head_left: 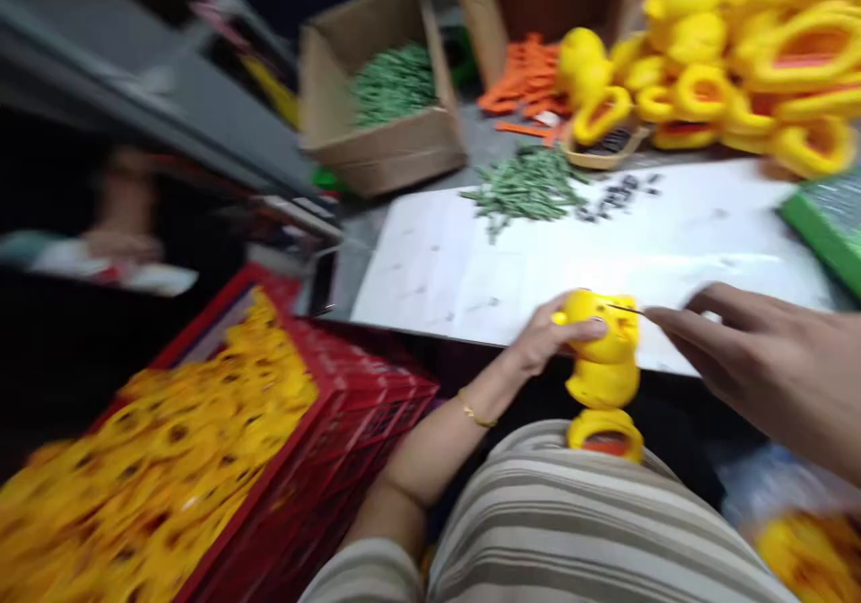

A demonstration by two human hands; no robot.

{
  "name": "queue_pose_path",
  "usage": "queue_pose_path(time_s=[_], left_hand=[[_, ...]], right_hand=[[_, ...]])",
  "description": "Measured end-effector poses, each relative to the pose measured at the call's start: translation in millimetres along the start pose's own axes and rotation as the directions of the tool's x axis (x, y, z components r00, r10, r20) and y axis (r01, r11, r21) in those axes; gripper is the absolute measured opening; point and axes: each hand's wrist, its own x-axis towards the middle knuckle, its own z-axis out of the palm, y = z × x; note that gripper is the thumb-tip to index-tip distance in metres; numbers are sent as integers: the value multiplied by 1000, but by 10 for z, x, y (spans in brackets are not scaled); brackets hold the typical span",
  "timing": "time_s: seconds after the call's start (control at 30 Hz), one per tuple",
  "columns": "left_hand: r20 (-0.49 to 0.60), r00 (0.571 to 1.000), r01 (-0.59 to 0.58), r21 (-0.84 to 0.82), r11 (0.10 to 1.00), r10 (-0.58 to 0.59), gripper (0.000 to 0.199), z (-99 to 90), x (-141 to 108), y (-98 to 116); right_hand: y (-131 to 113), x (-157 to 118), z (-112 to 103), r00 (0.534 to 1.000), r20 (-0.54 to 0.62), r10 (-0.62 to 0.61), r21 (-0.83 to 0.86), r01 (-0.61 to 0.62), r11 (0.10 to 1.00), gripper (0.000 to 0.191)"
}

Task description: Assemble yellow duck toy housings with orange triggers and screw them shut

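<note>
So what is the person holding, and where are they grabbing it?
The left hand grips a yellow plastic duck-shaped toy by its head, at the top. The right hand pinches a thin dark pin against the head; its exact grip is blurred.

Two hands, one toy in hand, and heaps past counting.

One yellow toy figure [604, 361] is held, the left hand [548, 334] closed round it and the right hand [760, 361] beside it. Two cardboard boxes stand at the table's far edge: one box [377, 141] of green pieces, and one taller box [484, 20]. One red crate [350, 406] sits off the table's left edge, its yellow parts [154, 468] too many and too blurred to count. One loose pile of green pieces [528, 188] lies on the white sheet [471, 262]. The finished yellow toys [726, 56] at the far right corner overlap too much to count.
</note>
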Motion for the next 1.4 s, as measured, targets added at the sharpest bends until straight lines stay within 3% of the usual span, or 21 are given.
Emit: queue_pose_path(time_s=[0.07,0.13,0.3,0.53,0.63,0.7,0.83,0.93,1.0,1.07,1.2,1.4], left_hand=[[-3,1000,16,25,1000,-16,60,20,52,63],[20,999,49,52,997,-50,62,66,85,95],[26,997,64,89,994,-66,62,169,43,131],[6,1000,-18,139,990,17,50,175,50,92],[16,1000,0,135,991,-2,55,155,52,52],[34,999,19,116,993,-24,63,136,53,33],[106,994,20,62,998,-26,69,104,62,29],[145,989,9,24,1000,-13,68,76,69,45],[151,989,7,15,1000,-9,67,51,74,54],[154,988,16,10,1000,-17,68,26,80,56],[146,989,28,18,999,-30,71,3,95,47],[143,989,30,23,999,-33,70,35,72,72]], right_hand=[[81,-80,-180,997,70,-20,-172,32,985,28],[109,-85,-196,994,108,10,-233,15,972,26],[68,-48,-130,988,152,37,-263,5,965,24],[-94,81,-247,970,244,-9,-245,71,967,26],[97,183,-234,932,362,-3,-105,44,993,21],[325,237,-188,917,397,-23,100,-18,995,19],[687,227,-73,927,371,-62,550,-166,818,19],[722,87,-67,964,250,93,626,-234,744,21],[679,-38,-111,972,153,179,576,-235,783,22],[629,-150,-169,976,125,179,463,-217,860,21],[562,-242,-251,982,144,121,216,-151,965,25],[497,-90,-339,978,204,45,-70,-32,997,23]])
